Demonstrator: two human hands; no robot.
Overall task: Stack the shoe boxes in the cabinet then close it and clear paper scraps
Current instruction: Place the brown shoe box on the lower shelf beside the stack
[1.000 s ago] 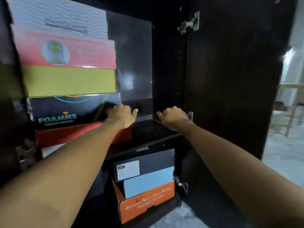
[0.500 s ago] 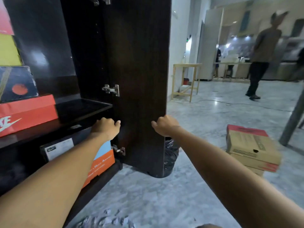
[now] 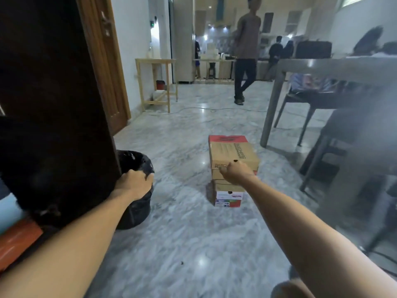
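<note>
A stack of shoe boxes [image 3: 233,151] stands on the marble floor: a brown box with a red end on top, another brown one under it, a white one at the bottom. My right hand [image 3: 236,171] hovers in front of the top box, fingers curled, holding nothing. My left hand [image 3: 135,183] is loosely closed and empty beside the edge of the open dark cabinet door [image 3: 53,104]. An orange box [image 3: 17,239] inside the cabinet shows at the lower left. No paper scraps are in view.
A black bin lined with a bag [image 3: 137,209] sits by the cabinet door. A grey table [image 3: 322,67] and dark chairs [image 3: 343,147] fill the right. A person [image 3: 245,61] stands further back, near a small wooden table [image 3: 156,82]. A cable lies across the floor.
My view has swung right, from the cabinet shelves to the floor and the box stack. Both hands have left the shelf edge and moved right and down, still empty.
</note>
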